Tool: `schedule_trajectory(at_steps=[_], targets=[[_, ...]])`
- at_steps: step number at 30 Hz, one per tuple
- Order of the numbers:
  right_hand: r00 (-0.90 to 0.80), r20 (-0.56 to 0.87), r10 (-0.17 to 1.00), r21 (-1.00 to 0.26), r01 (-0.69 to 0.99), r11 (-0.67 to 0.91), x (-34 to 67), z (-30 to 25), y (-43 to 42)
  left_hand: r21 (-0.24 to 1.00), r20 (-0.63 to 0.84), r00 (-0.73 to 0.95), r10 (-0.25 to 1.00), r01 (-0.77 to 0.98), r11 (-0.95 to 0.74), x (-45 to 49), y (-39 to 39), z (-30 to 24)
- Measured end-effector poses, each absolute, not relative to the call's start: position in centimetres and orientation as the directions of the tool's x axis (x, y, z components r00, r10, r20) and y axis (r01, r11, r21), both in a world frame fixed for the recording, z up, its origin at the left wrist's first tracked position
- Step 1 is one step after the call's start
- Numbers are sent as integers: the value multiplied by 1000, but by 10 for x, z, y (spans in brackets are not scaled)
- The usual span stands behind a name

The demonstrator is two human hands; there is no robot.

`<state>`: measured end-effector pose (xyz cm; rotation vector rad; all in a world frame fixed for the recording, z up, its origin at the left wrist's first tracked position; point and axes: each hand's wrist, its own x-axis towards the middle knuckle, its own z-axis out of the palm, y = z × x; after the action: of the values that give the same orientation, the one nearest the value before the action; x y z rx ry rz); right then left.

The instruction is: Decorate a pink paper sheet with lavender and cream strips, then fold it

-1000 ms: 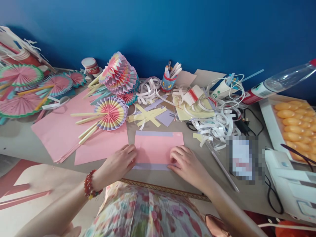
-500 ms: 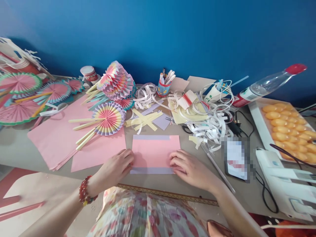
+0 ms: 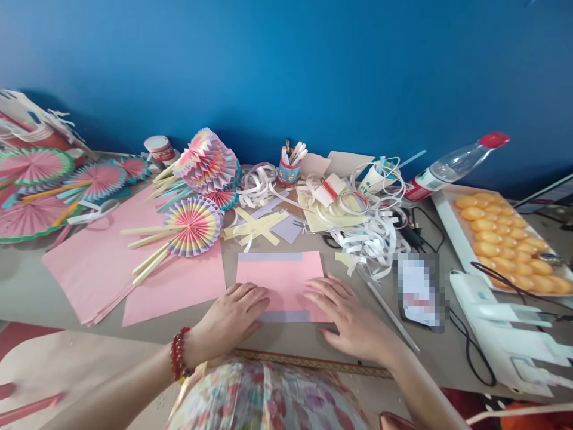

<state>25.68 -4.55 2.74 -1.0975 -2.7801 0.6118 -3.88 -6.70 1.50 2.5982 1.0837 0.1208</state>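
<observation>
A pink sheet of paper (image 3: pixel 286 286) lies flat on the table in front of me. One lavender paper strip (image 3: pixel 270 257) runs along its far edge and another lavender strip (image 3: pixel 286 316) along its near edge; both stop short of the right side. My left hand (image 3: pixel 239 313) rests on the sheet's near left part, fingers stretched out. Over the right edge, my right hand (image 3: pixel 347 310) has its fingers spread, their tips on the pink paper. Neither hand grasps anything.
Larger pink sheets (image 3: pixel 102 263) and folded paper fans (image 3: pixel 194 227) are on the left. Behind lie yellow strips (image 3: pixel 257 227) and a pen cup (image 3: pixel 289 170). White paper scraps (image 3: pixel 371 239), a phone (image 3: pixel 419 292), a bottle (image 3: pixel 452 170) and a power strip (image 3: pixel 496 334) stand rightward.
My left hand has slid right from the sheet's left edge onto its near part. The fingers of my right hand, curled before, are now spread. My view has shifted slightly.
</observation>
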Motion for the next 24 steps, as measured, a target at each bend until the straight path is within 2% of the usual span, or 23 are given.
schedule_trajectory(at_steps=[4, 11, 13, 16, 18, 20, 22, 24], targets=[[-679, 1, 734, -377, 680, 629, 264, 25, -45, 348, -35, 696, 717, 681, -644, -37, -64, 19], [-590, 102, 801, -448, 692, 567, 267, 22, -35, 321, -27, 644, 765, 730, -603, -27, -62, 19], [-499, 169, 850, -491, 705, 511, 267, 19, -32, 364, -7, 615, 789, 736, -570, -28, -59, 18], [-223, 285, 932, -585, 730, 354, 268, 14, -35, 444, 32, 551, 834, 739, -506, -34, -54, 15], [-164, 306, 938, -601, 731, 324, 266, 12, -44, 478, 56, 507, 860, 742, -469, -39, -51, 13], [-331, 272, 903, -535, 729, 428, 260, 12, -55, 501, 81, 479, 874, 739, -451, -42, -50, 12], [-590, 174, 789, -438, 671, 598, 255, 11, -66, 503, 106, 486, 867, 726, -469, -43, -49, 12], [-713, 103, 693, -364, 622, 693, 257, 7, -72, 466, 124, 544, 830, 706, -533, -44, -48, 15]])
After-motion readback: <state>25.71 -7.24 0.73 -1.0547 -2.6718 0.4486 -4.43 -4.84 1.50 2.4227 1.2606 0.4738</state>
